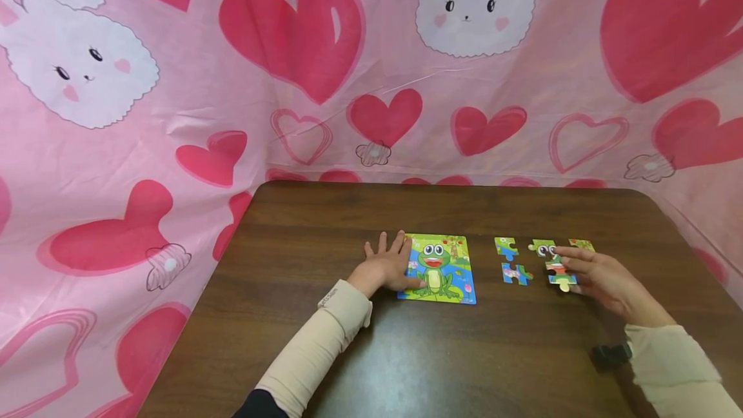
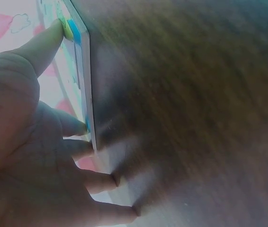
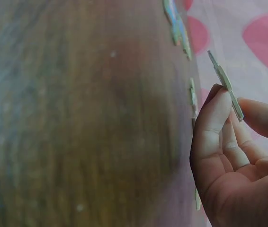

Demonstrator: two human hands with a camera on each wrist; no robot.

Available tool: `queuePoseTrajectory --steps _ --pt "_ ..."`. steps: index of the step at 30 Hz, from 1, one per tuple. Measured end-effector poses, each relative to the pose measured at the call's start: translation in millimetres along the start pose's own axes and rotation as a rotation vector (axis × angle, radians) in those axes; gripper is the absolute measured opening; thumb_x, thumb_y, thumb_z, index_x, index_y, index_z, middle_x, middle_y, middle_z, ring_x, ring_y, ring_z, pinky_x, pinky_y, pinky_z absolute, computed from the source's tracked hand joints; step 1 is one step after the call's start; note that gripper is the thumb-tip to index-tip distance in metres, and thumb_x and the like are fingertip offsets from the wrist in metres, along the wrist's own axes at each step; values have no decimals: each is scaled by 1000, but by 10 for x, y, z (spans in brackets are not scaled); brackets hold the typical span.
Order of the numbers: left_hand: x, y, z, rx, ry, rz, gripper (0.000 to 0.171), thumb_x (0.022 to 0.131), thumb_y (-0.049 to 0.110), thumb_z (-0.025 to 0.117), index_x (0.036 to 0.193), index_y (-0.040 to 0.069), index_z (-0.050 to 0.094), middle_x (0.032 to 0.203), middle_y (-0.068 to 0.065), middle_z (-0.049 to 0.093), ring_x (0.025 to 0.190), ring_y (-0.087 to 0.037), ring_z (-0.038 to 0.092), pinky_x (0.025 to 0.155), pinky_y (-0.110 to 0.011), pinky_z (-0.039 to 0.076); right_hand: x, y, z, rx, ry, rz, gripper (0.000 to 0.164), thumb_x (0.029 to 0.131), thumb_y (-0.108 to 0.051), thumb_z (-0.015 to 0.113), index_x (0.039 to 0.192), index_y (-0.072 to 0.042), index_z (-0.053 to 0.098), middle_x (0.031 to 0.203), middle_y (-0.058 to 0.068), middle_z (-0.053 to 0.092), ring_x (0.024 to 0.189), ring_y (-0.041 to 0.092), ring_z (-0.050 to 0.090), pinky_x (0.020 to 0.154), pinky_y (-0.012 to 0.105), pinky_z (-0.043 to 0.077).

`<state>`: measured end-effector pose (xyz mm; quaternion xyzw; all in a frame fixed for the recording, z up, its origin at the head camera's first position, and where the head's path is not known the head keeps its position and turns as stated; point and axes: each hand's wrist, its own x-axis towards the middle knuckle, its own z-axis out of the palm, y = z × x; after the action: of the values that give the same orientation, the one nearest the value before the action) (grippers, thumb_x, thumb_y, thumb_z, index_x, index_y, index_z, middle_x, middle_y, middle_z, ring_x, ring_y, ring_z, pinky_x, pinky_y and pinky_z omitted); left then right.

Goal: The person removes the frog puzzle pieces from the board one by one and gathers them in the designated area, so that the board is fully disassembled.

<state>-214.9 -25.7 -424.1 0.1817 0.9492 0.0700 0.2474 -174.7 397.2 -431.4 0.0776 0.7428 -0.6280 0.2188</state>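
My left hand (image 1: 383,271) lies with fingers spread at the left side of a square frog puzzle picture (image 1: 455,290). Its thumb and some fingertips touch the picture; other fingertips rest on the table beside it, as the left wrist view shows. My right hand (image 1: 609,286) pinches a jigsaw piece (image 3: 225,79) between thumb and fingers, raised off the table. In the head view the piece with the frog's red mouth (image 1: 558,268) is at those fingertips. Just behind it sits the piece with the frog's eyes (image 1: 542,248), partly covered by the fingers.
Loose jigsaw pieces lie right of the picture: a green and blue one (image 1: 506,248), a blue one with a pink flower (image 1: 514,274), and a green one (image 1: 582,244) behind the right hand. The brown wooden table (image 1: 325,237) meets a pink heart-print cloth (image 1: 406,69).
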Motion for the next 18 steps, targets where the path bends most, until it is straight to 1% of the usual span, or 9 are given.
queuePoseTrajectory --steps 6,10,12,13,15,17,18 --pt "-9 -8 19 -11 -8 5 102 92 69 56 165 18 7 173 -3 -3 158 -40 -5 121 -70 5 -10 67 24 -99 18 -24 24 107 -26 54 111 -44 69 103 -30 60 92 -5 60 77 27 58" --pt "-17 -14 40 -19 -16 4 102 92 70 56 165 18 7 173 -3 -4 158 -40 -5 122 -69 5 -10 86 48 -157 40 -14 21 106 -29 55 114 -42 68 102 -30 59 89 -3 61 77 27 58" --pt "-16 -14 42 -19 -13 4 102 92 70 56 165 18 7 173 -3 -4 158 -40 -5 122 -69 5 -5 73 55 -184 61 -5 20 106 -30 56 120 -36 68 101 -30 59 88 -2 62 77 27 59" --pt "-14 -13 40 -19 -10 5 102 92 70 56 165 18 7 173 -3 -4 158 -40 -5 122 -69 5 -3 63 57 -196 73 1 22 105 -30 56 124 -30 68 100 -30 60 87 -2 62 77 27 59" --pt "-11 -11 33 -20 -6 6 103 92 70 56 165 18 7 173 -3 -4 158 -40 -5 122 -69 5 -2 39 60 -242 89 3 32 105 -31 56 133 -16 65 100 -28 60 87 -2 63 77 27 59" --pt "-9 -9 25 -19 -5 6 103 92 70 56 165 18 7 173 -3 -3 158 -40 -5 121 -70 5 -4 14 65 -288 101 3 45 106 -32 55 140 -2 56 102 -26 60 87 -2 63 77 27 59" --pt "-10 -8 20 -20 -6 6 103 92 70 56 165 18 7 173 -3 -3 158 -40 -5 121 -70 4 -4 3 67 -309 104 3 50 106 -32 55 142 2 52 103 -24 61 87 -2 63 77 27 59"
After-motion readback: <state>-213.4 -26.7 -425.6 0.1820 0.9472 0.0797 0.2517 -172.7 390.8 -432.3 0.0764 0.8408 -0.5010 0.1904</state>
